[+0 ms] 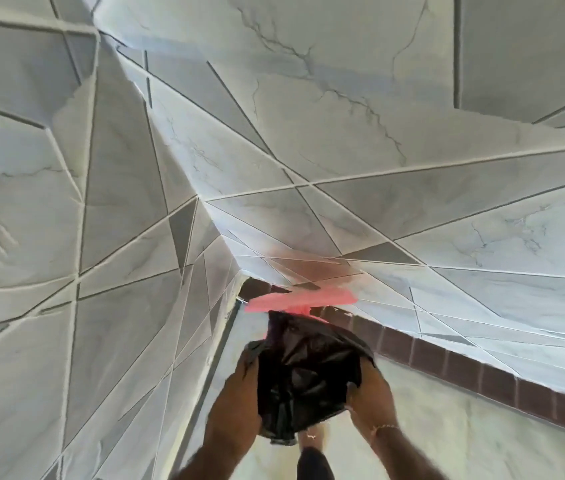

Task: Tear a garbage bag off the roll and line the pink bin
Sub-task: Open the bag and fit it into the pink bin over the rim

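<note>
Head view, heavily smeared and warped. A dark trouser leg point(314, 462) and a foot show at the bottom edge, below the hands.

Left hand point(239, 393): fingers curled closed on the left edge of the black garbage bag point(303, 375), thumb side facing the camera. Right hand point(374, 400): closed on the bag's right edge, fingers wrapped over the plastic; a thin bracelet point(383, 427) on the wrist. The bag hangs between the two hands as a crumpled, glossy bundle, its mouth held apart, its lower end bunched beneath the left hand.

Just beyond the bag's top edge: a pink streak point(295, 301), apparently the pink bin, too distorted to make out shape or opening. Bag's upper edge overlaps it; cannot tell whether the bag is inside.

Floor point(447, 427): pale marble-look tile. A band of dark brown tiles point(464, 370) runs diagonally along the wall base at right. Walls point(343, 98): grey-white veined tile, joints broken into fractured angles by the image distortion.
</note>
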Available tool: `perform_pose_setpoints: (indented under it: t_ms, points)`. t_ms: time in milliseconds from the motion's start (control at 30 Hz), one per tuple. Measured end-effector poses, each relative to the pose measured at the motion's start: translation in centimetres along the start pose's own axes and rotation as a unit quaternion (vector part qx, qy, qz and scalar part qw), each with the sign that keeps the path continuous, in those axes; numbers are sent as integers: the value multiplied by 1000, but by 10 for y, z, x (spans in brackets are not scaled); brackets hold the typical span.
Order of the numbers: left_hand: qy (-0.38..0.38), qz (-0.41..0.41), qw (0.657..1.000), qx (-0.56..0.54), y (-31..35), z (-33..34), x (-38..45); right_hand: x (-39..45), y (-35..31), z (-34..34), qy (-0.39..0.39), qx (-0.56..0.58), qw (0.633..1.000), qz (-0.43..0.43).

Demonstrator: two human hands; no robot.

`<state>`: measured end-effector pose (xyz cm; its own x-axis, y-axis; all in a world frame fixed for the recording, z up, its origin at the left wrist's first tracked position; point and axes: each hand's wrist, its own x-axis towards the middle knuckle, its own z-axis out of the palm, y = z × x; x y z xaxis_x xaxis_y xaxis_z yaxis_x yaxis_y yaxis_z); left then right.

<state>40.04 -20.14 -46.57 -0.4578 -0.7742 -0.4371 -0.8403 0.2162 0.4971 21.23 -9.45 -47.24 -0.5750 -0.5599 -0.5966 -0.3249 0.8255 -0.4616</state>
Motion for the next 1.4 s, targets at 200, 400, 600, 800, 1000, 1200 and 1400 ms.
perform_pose_setpoints:
  t_ms: [200, 400, 600, 800, 1000, 1200, 1400]
  points:
    - [-30, -53, 995, 76, -58, 28, 43, 73, 86, 37, -80, -72, 992, 63]
    - [11, -116, 993, -18, -91, 92, 73, 86, 81, 73, -67, -114, 990, 52]
    - [-100, -46, 990, 86, -120, 145, 76, 107, 108, 126, -60, -135, 987, 69]
    - [-172, -30, 972, 156, -152, 173, 79, 116, 146, 149, -103, -177, 971, 127]
    - [-211, -124, 955, 168, -206, 189, 60, 114, 189, 158, -120, -208, 958, 157]
    - [-138, -136, 971, 142, -226, 200, 97, 141, 194, 146, -59, -200, 972, 110]
    - [-34, -84, 993, 70, -194, 163, 183, 192, 157, 107, 39, -173, 982, 65]
